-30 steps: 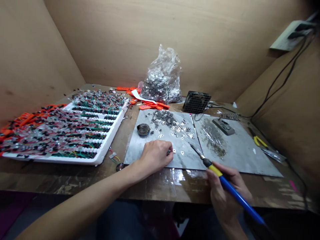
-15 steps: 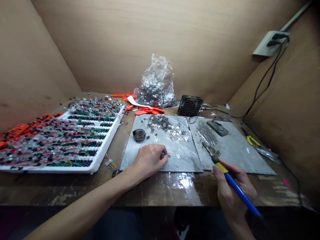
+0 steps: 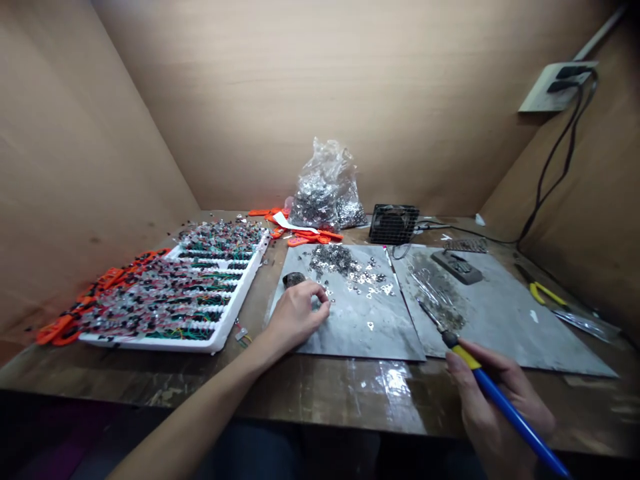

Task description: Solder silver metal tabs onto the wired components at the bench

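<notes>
Metal tabs [image 3: 311, 208] inside clear bag [image 3: 327, 159]

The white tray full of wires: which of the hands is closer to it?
Left. The left hand is right of the white tray, over a grey sheet; the right hand is much farther right, holding a blue-handled tool.

You are at a workshop bench [image 3: 320, 400], the kind used for small electronics assembly, boxed in by plain wood-toned panels [image 3: 260, 113] with a power outlet [image 3: 553, 93] at the upper right of the frame. What shows it is the soldering iron [image 3: 495, 392] at lower right, the white tray [image 3: 232, 316] of wired parts at left, the clear bag [image 3: 320, 193] of small metal pieces at center, and the yellow-handled pliers [image 3: 535, 293] toward the right edge.
</notes>
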Demonstrator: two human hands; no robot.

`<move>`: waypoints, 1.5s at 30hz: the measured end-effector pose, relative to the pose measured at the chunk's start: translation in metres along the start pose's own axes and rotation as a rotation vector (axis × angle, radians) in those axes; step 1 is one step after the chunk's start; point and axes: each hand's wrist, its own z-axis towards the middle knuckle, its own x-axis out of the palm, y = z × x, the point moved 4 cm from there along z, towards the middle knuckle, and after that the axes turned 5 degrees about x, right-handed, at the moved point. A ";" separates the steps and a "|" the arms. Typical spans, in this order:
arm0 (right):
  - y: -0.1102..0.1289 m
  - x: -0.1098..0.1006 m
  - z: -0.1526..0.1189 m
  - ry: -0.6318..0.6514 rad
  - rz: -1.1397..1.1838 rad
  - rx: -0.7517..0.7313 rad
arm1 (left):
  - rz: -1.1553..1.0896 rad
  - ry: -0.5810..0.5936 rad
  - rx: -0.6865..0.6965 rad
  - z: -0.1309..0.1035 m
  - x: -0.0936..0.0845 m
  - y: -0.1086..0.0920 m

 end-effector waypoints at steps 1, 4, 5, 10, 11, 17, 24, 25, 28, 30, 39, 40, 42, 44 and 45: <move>0.000 0.000 0.000 0.002 0.000 -0.004 | 0.018 0.004 -0.012 -0.001 0.002 0.000; -0.002 -0.001 0.000 0.007 -0.018 -0.008 | 0.065 0.018 -0.048 -0.002 0.005 0.000; -0.003 -0.001 0.000 0.005 -0.025 -0.008 | 0.067 0.018 -0.052 -0.002 0.005 0.000; -0.002 -0.001 0.000 0.009 -0.021 0.014 | -0.046 0.073 -0.079 -0.001 0.005 0.000; -0.001 -0.001 0.000 0.013 -0.016 0.019 | -0.050 0.077 -0.093 -0.001 0.004 0.001; 0.000 0.000 0.000 0.014 -0.010 0.000 | 0.012 0.066 -0.121 -0.001 0.006 0.003; 0.010 0.007 -0.017 0.034 0.004 -0.224 | 0.122 0.032 -0.135 -0.001 0.011 0.004; 0.017 0.011 -0.021 0.072 0.041 -0.300 | 0.133 0.037 -0.139 -0.001 0.011 0.005; 0.039 0.026 -0.034 0.226 0.178 -0.513 | 0.159 0.038 -0.145 -0.001 0.010 0.007; 0.051 0.037 -0.039 0.298 0.235 -0.584 | 0.178 0.032 -0.145 -0.002 0.010 0.008; 0.060 0.069 -0.040 0.422 0.231 -0.576 | 0.245 0.052 -0.149 -0.002 0.013 0.012; 0.060 0.071 -0.040 0.437 0.227 -0.571 | 0.241 0.057 -0.146 -0.002 0.013 0.013; 0.060 0.073 -0.040 0.476 0.216 -0.563 | 0.229 0.064 -0.146 -0.002 0.013 0.014; 0.060 0.074 -0.040 0.511 0.207 -0.562 | 0.214 0.066 -0.147 -0.002 0.013 0.015; 0.060 0.075 -0.040 0.520 0.205 -0.562 | 0.210 0.064 -0.149 -0.002 0.013 0.015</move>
